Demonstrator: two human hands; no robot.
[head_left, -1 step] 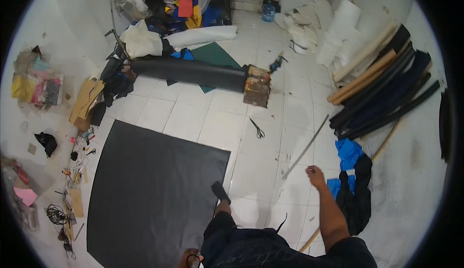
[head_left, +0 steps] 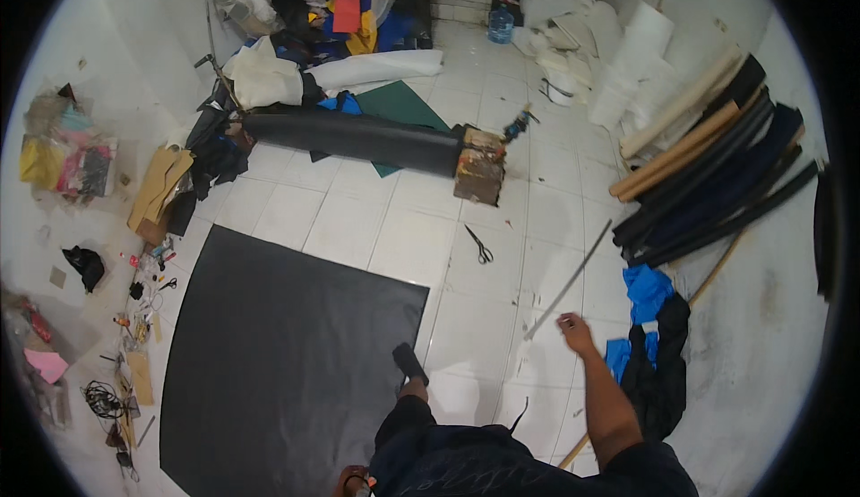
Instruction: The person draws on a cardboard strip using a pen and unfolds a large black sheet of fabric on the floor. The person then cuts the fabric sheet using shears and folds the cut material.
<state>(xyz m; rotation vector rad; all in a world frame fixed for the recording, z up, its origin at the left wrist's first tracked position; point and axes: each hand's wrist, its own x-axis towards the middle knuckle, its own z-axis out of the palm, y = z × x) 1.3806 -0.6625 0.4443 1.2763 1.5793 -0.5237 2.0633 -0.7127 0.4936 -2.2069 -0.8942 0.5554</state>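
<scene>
Matte black sheet (head_left: 278, 354), smooth and rectangular, spread flat on glossy white floor tiles (head_left: 358, 219), one sandalled foot planted on its right edge. Right hand (head_left: 573, 328) stretched out low, fingers loosely curled beside the near end of a long thin metal rod (head_left: 573, 277) lying slantwise; grip uncertain. Left hand (head_left: 351, 482) barely visible at the lower rim, state impossible to tell. Black-handled scissors (head_left: 479, 244) on bare tile, well apart. Thick dark roll (head_left: 358, 138) beyond, ragged cardboard end. Crumpled blue cloth (head_left: 647, 291) just right of the rod.
</scene>
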